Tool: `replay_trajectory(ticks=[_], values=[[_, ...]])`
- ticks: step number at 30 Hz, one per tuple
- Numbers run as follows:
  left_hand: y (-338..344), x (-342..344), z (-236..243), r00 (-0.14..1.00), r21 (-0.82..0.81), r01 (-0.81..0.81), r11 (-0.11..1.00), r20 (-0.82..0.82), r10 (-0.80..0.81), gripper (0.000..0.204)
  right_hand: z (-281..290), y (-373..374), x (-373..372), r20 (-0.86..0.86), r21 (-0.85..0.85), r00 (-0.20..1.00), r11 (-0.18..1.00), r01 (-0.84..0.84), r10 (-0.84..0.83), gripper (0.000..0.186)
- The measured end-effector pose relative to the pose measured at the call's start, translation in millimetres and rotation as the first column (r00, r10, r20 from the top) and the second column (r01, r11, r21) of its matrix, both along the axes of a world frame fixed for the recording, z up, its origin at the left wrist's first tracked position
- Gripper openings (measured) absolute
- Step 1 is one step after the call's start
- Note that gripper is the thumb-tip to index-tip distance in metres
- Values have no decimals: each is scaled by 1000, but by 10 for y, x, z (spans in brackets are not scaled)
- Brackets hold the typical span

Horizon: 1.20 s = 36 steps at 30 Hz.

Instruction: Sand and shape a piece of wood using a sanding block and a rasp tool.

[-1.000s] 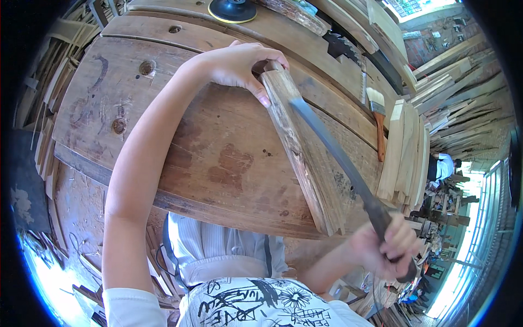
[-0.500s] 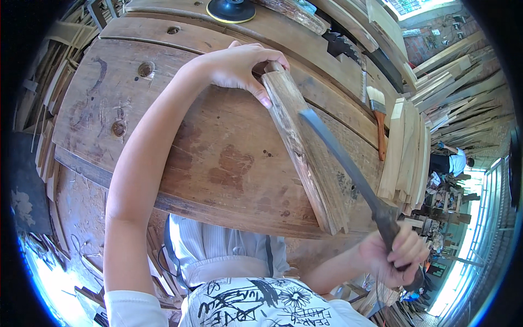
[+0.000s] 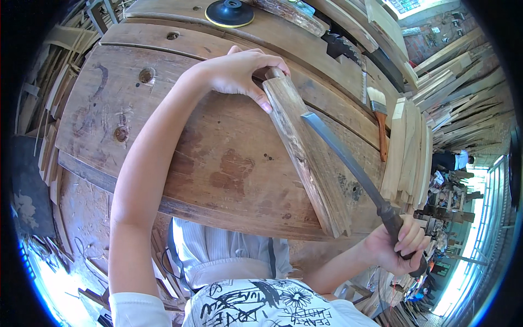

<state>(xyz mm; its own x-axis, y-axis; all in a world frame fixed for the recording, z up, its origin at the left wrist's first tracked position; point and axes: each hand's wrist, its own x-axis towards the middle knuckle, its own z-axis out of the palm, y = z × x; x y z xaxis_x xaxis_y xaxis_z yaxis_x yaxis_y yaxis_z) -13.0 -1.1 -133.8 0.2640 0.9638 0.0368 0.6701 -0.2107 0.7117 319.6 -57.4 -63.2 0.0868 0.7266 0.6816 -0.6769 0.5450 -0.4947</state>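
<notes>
A rough wooden plank (image 3: 306, 158) lies slantwise on the workbench (image 3: 218, 163), its near end at the front edge. At its far end my left hand (image 3: 248, 71) grips it, thumb on the left side and fingers curled over the end. In my right hand (image 3: 402, 245) is a chisel (image 3: 348, 166) with a long flat steel blade and a dark wooden handle. My fingers wrap round that handle at the right of the bench front. The blade points up and left, its tip over the plank's upper right part; whether it touches the wood I cannot tell.
A paintbrush (image 3: 378, 122) lies right of the plank, beside stacked light wood strips (image 3: 400, 150). Along the back are a round black sanding pad (image 3: 230, 12) and a dark toothed saw blade (image 3: 344, 46). Lumber piles (image 3: 463, 103) stand at the right; a person (image 3: 455, 160) is far off.
The chisel tip has shifted slightly down along the plank, and my right hand has turned so more of the handle shows. My left hand keeps its grip on the plank.
</notes>
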Motion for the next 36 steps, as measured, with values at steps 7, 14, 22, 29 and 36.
replay_trajectory(ticks=[7, 14, 22, 29, 36], values=[[-6, -25, -37, 998, -6, -4, 1000, 59, 4, 63, -170, 170, -403, 78, 53, 997, 998, -23, 19, 12], [18, -2, -3, 999, 7, 8, 1000, 42, -8, 62, -234, 136, -72, -122, -100, 992, 995, 13, -25, 12], [59, -10, -22, 990, 6, 11, 1000, 139, -12, 73, -380, 160, 474, -344, -343, 868, 908, 238, -358, 26], [-17, 34, 267, 929, -40, 37, 999, 370, -20, 73, -613, 185, 668, -315, -447, 812, 832, 329, -491, 24], [325, 1159, 646, 941, 371, 334, 866, -178, -287, 35, -856, 224, 709, -219, -675, 867, 711, 198, -449, 18]])
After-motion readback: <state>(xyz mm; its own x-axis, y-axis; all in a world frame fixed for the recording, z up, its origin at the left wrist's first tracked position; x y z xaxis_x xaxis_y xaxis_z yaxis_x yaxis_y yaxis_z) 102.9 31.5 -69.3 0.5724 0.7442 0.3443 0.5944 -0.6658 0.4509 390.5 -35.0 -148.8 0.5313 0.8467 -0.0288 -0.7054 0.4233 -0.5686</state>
